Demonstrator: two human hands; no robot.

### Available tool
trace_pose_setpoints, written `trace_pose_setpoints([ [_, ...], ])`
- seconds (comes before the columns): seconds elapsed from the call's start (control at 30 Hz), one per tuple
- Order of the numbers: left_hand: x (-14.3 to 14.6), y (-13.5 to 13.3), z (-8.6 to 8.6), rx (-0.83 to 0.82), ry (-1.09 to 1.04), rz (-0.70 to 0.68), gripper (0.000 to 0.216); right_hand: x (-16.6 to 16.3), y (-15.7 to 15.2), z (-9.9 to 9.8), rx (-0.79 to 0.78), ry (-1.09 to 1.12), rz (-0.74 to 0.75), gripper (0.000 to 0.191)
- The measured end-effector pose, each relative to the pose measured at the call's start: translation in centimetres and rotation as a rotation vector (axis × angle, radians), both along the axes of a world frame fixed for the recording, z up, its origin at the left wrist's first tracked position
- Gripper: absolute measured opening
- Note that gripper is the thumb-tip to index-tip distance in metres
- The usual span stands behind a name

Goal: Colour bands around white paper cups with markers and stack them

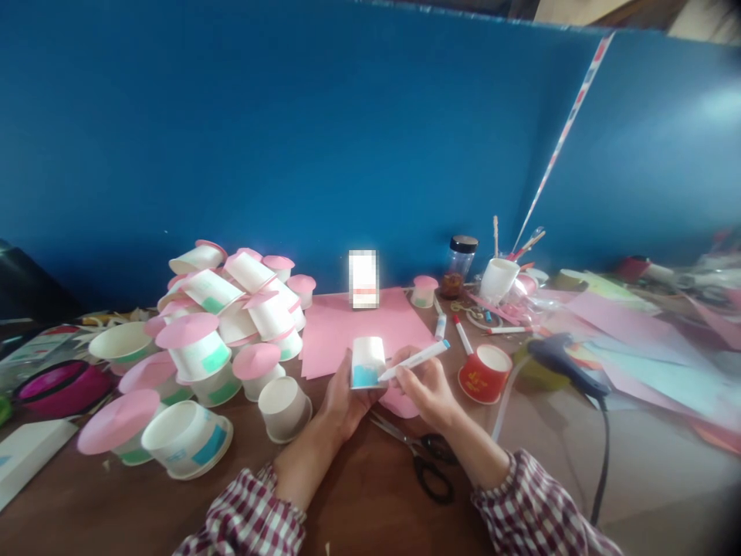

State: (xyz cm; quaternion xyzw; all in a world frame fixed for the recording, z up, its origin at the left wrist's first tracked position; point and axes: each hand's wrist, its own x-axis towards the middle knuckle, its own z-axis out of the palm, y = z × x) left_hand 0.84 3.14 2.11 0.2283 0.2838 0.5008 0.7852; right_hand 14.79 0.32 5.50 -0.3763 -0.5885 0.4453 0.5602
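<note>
My left hand (pixel 341 409) is closed around a white paper cup (pixel 368 354), held bottom up over the table. A blue patch covers the lower part of the cup's side. Between the fingers of my right hand (pixel 425 390) is a white marker with a blue end (pixel 422 355), its tip at or very near the blue patch. Beneath my right hand lies a pink paper circle (pixel 402 403), partly hidden. Black-handled scissors (pixel 428 455) rest on the table below it.
Several white cups with pink paper discs (pixel 191 347) are piled at the left. Pink paper sheets (pixel 329 332) lie behind my hands. To the right stand a red cup (pixel 485 374), a jar (pixel 461 266) and a glue gun (pixel 567 359) with its cord.
</note>
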Motion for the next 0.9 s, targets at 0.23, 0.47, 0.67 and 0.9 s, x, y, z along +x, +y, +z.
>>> trace_pose_setpoints([
  [0.23, -0.07, 0.11, -0.09, -0.013, -0.021, -0.011, 0.048, 0.0, 0.06, -0.17, 0.001, 0.01, -0.022, 0.009],
  [0.47, -0.02, 0.0, -0.01, -0.026, -0.001, 0.004, 0.048, -0.14, 0.03, 0.03, 0.003, -0.025, -0.028, 0.009],
  [0.67, 0.1, -0.15, 0.08, -0.003, 0.014, 0.0, 0.044, -0.36, 0.09, -0.4, -0.001, 0.034, -0.079, 0.007],
  [0.9, 0.21, -0.19, 0.13, 0.003, 0.01, 0.026, 0.044, -0.33, 0.16, -0.49, 0.017, 0.008, -0.1, 0.009],
])
